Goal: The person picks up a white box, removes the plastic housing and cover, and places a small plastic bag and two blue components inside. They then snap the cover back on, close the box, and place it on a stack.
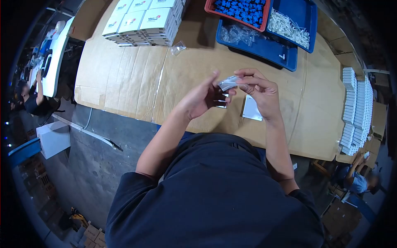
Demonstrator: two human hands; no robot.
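Pinched in the fingers of my right hand [260, 89] is a small clear plastic bag [228, 84] with something whitish inside; its exact contents are too small to make out. Palm up, my left hand [203, 97] is open beside the bag, its thumb raised and its fingers spread around the bag's near side. A white flat box or card [252, 109] lies on the cardboard-covered table [194, 68] below my right hand. Another white piece shows partly behind my left fingers.
White printed boxes [155, 18] are stacked at the back left, near a loose clear bag [178, 48]. A red tray [264, 25] of blue parts and blue trays [292, 62] with bags and white parts stand behind. Stacked white pieces [355, 109] line the right. Two people sit farther off.
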